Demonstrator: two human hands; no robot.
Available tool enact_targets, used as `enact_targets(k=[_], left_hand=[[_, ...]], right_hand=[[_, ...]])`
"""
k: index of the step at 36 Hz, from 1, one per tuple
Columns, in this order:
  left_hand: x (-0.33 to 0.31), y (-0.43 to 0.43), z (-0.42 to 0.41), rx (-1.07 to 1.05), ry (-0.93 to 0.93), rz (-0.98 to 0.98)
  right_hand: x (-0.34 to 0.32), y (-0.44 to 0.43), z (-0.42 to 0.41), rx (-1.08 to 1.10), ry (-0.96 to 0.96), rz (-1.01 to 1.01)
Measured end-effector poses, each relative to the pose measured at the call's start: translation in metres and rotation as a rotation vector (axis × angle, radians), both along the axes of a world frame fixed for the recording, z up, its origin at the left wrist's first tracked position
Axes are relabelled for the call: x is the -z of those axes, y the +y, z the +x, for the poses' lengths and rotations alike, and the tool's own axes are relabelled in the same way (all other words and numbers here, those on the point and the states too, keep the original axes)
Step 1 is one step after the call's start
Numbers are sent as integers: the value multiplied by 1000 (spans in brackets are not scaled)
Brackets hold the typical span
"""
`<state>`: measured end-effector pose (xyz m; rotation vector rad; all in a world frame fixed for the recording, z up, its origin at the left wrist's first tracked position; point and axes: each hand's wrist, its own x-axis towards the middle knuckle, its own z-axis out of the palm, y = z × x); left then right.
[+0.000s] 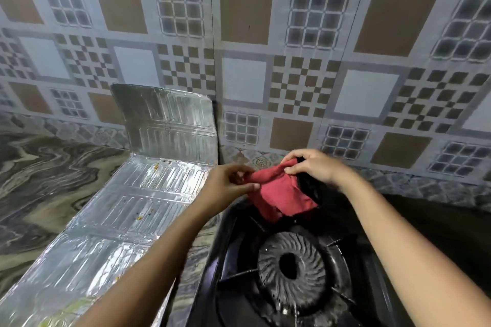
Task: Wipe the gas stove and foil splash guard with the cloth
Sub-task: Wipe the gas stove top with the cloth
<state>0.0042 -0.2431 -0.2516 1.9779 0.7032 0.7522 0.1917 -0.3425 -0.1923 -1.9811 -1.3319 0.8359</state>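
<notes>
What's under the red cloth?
The back of the black stove, with its burner nearer the camera. Both hands hold the cloth up; whatever is straight beneath is covered.

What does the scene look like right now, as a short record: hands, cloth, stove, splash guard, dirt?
left hand: pinching the left edge of the cloth
right hand: gripping the cloth's upper right edge
cloth: red, held up between both hands above the back of the stove, not touching any surface
gas stove: black, burner bare, wet droplets showing
foil splash guard: left of the stove, most panels lying flat on the counter, far panel standing upright
dirt: yellowish food specks on the flat foil panels
</notes>
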Motion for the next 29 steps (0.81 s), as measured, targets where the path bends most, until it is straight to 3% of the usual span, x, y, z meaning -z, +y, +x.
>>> enact_targets(k=[7,19,23,29], left_hand=[[23,12,4,-39,8,43],[45,16,-1,-154,35,151],[51,8,-13,-88,75,6],[57,-10,-27,10,28,-230]], right_hand=[[32,36,3,-29,-197,-95],[60,57,-8,46,-381,39],[60,57,-23,73,-463,-63],[62,65,-48,24,-432,-236]])
